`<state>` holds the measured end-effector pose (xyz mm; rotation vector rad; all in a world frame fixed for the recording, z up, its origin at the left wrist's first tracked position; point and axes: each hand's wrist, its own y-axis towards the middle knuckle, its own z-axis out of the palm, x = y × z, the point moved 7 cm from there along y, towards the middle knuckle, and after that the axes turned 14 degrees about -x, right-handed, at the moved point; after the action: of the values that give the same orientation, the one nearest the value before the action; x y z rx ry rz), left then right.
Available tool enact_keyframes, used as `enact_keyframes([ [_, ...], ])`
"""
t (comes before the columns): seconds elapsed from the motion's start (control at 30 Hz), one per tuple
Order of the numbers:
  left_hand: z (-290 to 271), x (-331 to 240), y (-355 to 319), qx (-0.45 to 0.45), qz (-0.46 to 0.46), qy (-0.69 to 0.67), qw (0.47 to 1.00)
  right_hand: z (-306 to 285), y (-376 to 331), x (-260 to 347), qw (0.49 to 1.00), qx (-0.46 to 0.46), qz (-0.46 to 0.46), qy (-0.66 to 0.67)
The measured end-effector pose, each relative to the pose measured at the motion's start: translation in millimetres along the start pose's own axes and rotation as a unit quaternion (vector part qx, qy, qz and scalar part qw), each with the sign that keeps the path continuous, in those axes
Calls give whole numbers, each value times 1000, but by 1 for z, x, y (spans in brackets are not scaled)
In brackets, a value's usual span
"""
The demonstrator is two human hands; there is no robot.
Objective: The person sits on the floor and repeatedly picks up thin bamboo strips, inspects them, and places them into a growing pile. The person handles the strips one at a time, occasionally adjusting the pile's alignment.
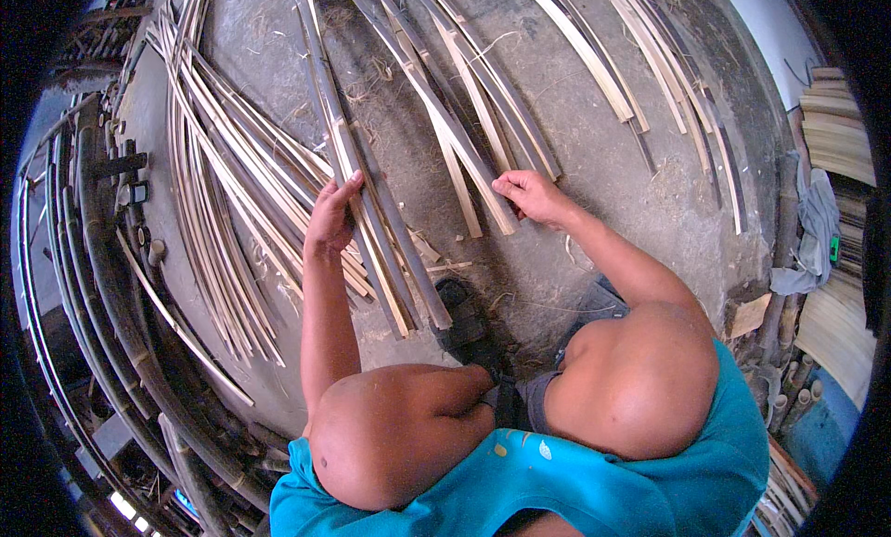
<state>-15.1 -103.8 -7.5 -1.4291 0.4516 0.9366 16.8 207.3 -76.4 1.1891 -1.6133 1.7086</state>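
Observation:
My left hand (332,214) is closed around a few long split bamboo strips (373,223), thumb over their top side. These strips run from near my feet to the far edge of the view. My right hand (535,199) pinches the edge of a pale bamboo strip (473,170) close to its near end. Beside that strip lie more dark and pale strips (520,119), stretching away from me over the floor. The fingertips of my right hand are partly hidden behind the strip.
A large pile of thin bamboo strips (218,203) fans out at the left. More strips (682,82) lie at the far right. Bamboo poles (116,286) line the left side. Curved slats (835,129) and a grey cloth (815,231) are at the right. My shoes rest on the concrete floor (650,231).

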Motion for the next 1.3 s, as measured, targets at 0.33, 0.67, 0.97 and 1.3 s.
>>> enact_keyframes([
  [0.33,-19,-11,-6,-6,18,-6,1000,28,-1,7,997,69,-19,-17],
  [0.67,-23,-12,-9,-27,16,3,1000,56,3,47,861,-52,-243,-443],
  [0.97,-17,-7,-5,-11,7,9,1000,35,25,3,968,5,-87,-236],
  [1.3,-13,-1,4,8,15,3,1000,15,7,-18,960,203,123,150],
])
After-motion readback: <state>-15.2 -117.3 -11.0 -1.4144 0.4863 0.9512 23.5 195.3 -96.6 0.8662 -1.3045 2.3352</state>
